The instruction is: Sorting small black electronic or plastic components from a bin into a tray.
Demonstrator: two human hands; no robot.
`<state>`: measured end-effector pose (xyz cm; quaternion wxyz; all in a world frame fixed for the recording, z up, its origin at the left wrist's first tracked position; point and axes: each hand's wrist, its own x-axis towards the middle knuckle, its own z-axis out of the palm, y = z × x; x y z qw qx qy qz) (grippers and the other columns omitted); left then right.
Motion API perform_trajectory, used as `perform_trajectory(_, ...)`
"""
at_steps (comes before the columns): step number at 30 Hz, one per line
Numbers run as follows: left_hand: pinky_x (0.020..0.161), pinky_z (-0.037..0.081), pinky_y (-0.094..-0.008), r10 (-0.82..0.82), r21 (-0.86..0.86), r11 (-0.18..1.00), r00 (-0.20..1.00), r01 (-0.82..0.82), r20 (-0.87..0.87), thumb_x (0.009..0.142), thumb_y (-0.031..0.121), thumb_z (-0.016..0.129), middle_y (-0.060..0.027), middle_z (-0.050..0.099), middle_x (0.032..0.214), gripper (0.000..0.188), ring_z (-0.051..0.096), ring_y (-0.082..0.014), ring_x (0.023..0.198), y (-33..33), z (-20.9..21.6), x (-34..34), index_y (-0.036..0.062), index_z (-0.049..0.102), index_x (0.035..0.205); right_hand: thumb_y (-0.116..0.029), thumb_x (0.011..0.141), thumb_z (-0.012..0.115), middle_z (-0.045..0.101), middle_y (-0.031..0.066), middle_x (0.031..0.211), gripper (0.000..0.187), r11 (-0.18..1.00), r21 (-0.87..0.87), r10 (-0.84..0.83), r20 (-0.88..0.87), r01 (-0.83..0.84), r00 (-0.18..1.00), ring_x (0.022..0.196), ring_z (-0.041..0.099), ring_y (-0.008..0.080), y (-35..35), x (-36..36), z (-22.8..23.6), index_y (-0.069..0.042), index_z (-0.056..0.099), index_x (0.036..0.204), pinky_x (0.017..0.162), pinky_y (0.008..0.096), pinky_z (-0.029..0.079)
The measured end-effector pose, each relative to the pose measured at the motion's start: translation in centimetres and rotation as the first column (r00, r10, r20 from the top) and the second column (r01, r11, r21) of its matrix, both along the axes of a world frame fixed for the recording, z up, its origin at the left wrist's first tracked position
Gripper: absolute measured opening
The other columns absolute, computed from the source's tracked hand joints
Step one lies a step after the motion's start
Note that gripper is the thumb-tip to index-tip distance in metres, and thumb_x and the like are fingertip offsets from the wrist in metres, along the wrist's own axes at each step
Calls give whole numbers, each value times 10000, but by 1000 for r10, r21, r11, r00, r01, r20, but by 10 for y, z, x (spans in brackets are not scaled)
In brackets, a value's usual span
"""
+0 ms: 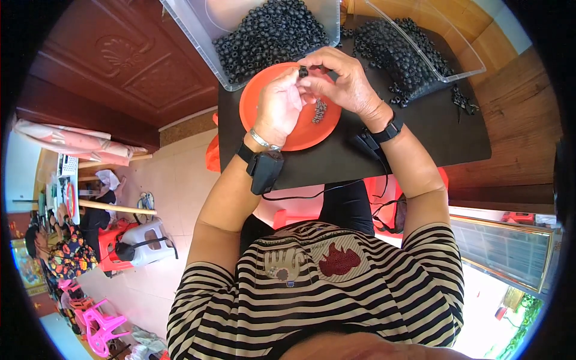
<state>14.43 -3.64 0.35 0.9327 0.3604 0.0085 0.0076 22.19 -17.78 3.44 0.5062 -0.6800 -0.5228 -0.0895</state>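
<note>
Over an orange plate (250, 102) both hands meet at one small black ring-like plastic part (303, 71). My left hand (279, 105) pinches it from the left with bent fingers. From the right, the thumb and index finger of my right hand (347, 82) close around the same part, the index fingertip touching its top. Whether a smaller piece sits between the fingertips is hidden. A little heap of tiny silvery metal pieces (320, 111) lies on the plate below my right hand.
Behind the plate stands a clear plastic bin (223, 67) of black parts (273, 39). Another clear container (444, 77) with similar parts is at the right, on the dark table (432, 132). A dark cable (312, 195) hangs by my lap. People and stools (147, 243) are at far left.
</note>
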Motion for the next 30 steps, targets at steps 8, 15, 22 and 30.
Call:
perform_trajectory(8,689,446,-283,45,144,988,995,-57,87,920,199,434,-37,594,905,199,566,-140,802,2,-4,1,49,541,995,-66,690,733,614,85,863,291,993,68,-114,270,100,956,765,600,209,4,-4,2,-43,625,960,685,295,499)
perform_trajectory(15,684,444,-273,77,169,981,989,-98,127,925,186,426,-48,586,904,205,561,-132,797,0,-3,1,31,526,1014,-83,683,741,628,86,856,300,991,64,-134,303,120,943,769,602,229,4,-3,2,-52,627,958,685,307,502)
perform_trajectory(22,698,441,-270,87,186,976,983,-117,163,922,176,427,-46,583,910,204,559,-127,811,-1,-1,0,24,527,1016,-91,677,749,633,83,863,300,990,55,-141,286,131,948,784,607,229,3,-4,3,-56,633,952,690,312,503)
perform_trajectory(30,704,442,-275,73,222,969,982,-111,172,925,183,425,-53,592,885,207,565,-134,797,-3,5,-3,26,533,1006,-131,677,745,637,84,864,304,986,7,-154,424,167,892,813,609,268,-1,-7,10,-44,634,947,714,331,508)
